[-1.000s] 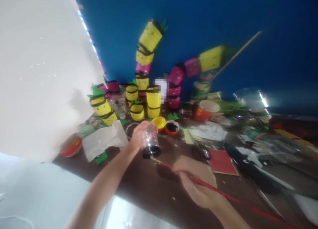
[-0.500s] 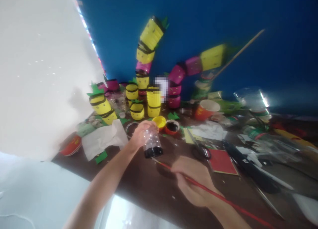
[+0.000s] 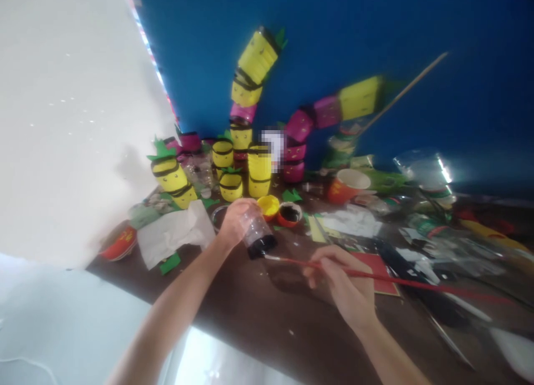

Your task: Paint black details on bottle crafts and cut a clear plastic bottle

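Note:
My left hand (image 3: 237, 221) is wrapped round a clear plastic cup (image 3: 255, 227), tilted, with a black-painted band at its lower end. My right hand (image 3: 342, 279) grips a long red paintbrush (image 3: 298, 262) between fingers and thumb; the brush tip touches the black band. Just behind the cup stand a small tub of yellow paint (image 3: 268, 206) and a tub of black paint (image 3: 289, 214).
Yellow and magenta painted cups (image 3: 231, 186) stand at the back, some stacked and leaning. White paper (image 3: 173, 236) lies left. On the right are a red square (image 3: 386, 282), a red paper cup (image 3: 349, 186), a wooden stick (image 3: 406, 90) and plastic bottles.
My right hand has moved up and to the right, and the brush now lies flatter. The cup in my left hand has tilted more, its black end swinging right and slightly up.

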Motion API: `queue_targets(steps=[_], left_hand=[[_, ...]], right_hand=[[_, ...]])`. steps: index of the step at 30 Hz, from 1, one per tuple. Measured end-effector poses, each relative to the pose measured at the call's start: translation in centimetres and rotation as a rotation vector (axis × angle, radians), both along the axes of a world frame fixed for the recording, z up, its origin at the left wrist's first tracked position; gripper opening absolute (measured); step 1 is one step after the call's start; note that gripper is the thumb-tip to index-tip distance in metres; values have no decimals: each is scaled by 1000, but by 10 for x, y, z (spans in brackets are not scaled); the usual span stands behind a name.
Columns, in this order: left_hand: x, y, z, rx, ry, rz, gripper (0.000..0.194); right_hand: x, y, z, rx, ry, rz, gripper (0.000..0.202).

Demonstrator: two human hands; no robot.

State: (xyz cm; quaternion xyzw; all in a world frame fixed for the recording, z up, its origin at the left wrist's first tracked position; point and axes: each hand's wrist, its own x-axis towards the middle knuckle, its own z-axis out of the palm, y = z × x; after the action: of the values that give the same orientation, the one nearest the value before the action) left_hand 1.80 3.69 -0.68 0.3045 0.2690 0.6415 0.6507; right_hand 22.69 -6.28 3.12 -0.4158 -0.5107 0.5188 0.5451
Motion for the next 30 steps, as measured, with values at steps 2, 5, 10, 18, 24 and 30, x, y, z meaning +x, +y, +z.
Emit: queue_targets(steps=[2,5,10,18,24,30], left_hand=[[0,0,1,-9,-6,1,18],[0,0,1,3,23,-2,20],[-1,0,0,28,61,5,24],[-3,-1,-5,78,106,17,25],[-5,0,-10,121,141,24,28],[-5,-1,-7,154,150,13,28]], right_hand=[[-3,2,1,-53,17,21,21],[-6,3,0,-94,-6,56,22],[-1,2,-3,13,-205,4,18],[3,-4,1,253,-367,10,16],[4,-4,2,272,-509,-50,19],[3,-4,3,203,-402,69,21]])
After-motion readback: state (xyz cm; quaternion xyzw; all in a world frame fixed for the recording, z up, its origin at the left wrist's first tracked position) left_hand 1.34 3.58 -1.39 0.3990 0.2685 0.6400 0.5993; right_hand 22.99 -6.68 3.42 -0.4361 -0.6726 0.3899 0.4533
